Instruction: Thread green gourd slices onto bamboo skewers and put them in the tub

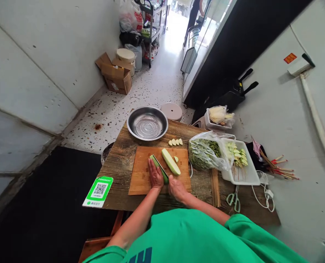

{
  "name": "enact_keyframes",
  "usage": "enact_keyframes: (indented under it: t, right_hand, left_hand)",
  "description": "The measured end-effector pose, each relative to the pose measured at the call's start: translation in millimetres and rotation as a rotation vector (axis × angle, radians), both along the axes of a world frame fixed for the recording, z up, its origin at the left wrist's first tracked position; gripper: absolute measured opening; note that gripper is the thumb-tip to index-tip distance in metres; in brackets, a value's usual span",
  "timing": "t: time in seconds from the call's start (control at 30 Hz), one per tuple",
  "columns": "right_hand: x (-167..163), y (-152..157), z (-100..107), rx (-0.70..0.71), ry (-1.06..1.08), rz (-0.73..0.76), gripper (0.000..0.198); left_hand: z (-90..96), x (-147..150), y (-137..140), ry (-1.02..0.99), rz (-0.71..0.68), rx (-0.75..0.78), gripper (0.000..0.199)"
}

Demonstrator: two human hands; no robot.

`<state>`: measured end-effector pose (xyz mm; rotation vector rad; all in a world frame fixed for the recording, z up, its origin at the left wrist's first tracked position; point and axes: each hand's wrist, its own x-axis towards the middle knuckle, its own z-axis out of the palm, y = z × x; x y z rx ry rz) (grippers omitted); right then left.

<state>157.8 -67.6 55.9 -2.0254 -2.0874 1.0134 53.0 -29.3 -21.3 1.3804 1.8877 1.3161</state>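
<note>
On the wooden cutting board [140,168] lies a green-skinned zucchini piece [166,179], and my left hand [155,176] steadies it from the left with its fingers along its side. My right hand [178,188] is closed around the handle of a knife [159,164], whose handle is hidden in the fist. The blade points away from me, along the zucchini; how deep it sits in the flesh I cannot tell. Right of the blade rests a pale zucchini half [170,162], with a small cut slice [176,159] beside it. Beyond the board is a skewer of zucchini slices [175,142].
A steel basin [147,123] stands at the table's far edge. To the right are a plastic bag of green vegetables [204,151], bamboo skewers [215,188], scissors [233,200] and a white tub [243,178] with skewered slices. A QR-code card [99,191] lies front left.
</note>
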Motion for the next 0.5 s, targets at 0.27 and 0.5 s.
enact_keyframes:
  t: [0.27,0.5]
  right_hand:
    - [71.3,-22.7,22.1,0.287,0.076,-0.024,0.034]
    - [116.0,-62.0,23.8,0.5,0.093,-0.27,0.042]
  left_hand:
    - [16.7,-0.5,7.3,0.093,-0.077,-0.086,0.054]
    - [23.4,-3.5,6.9,0.145,-0.093,-0.032,0.049]
